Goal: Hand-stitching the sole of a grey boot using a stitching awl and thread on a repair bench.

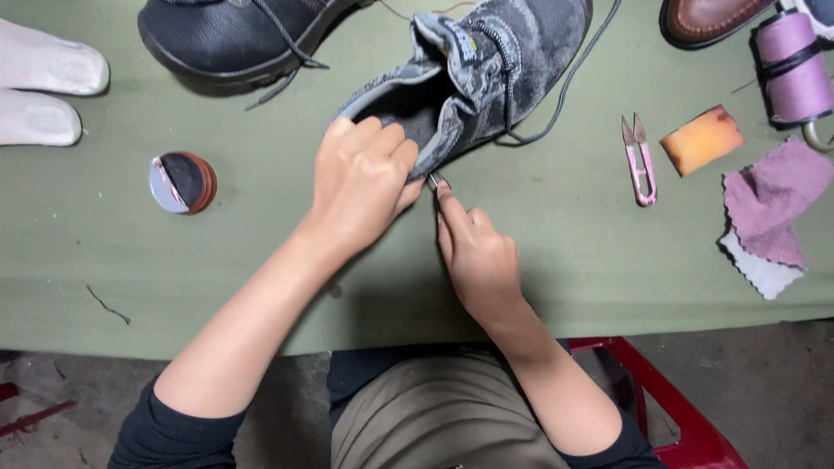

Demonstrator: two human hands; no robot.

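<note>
A grey suede lace-up shoe (495,61) lies on its side on the green cloth-covered table (565,252). My left hand (363,178) grips the shoe at its heel collar, fingers curled over the opening. My right hand (473,252) sits just below it and pinches a thin metal needle-like tool (433,181) whose tip touches the shoe's edge by the heel. The tool's lower part is hidden in my fingers.
A black shoe (234,35) lies at the top left, white shoes (43,82) at the far left, a round polish tin (182,182) beside them. To the right: pink thread snips (640,161), an orange sponge (702,137), purple cloths (773,204), a purple thread spool (792,65), a brown shoe (708,17).
</note>
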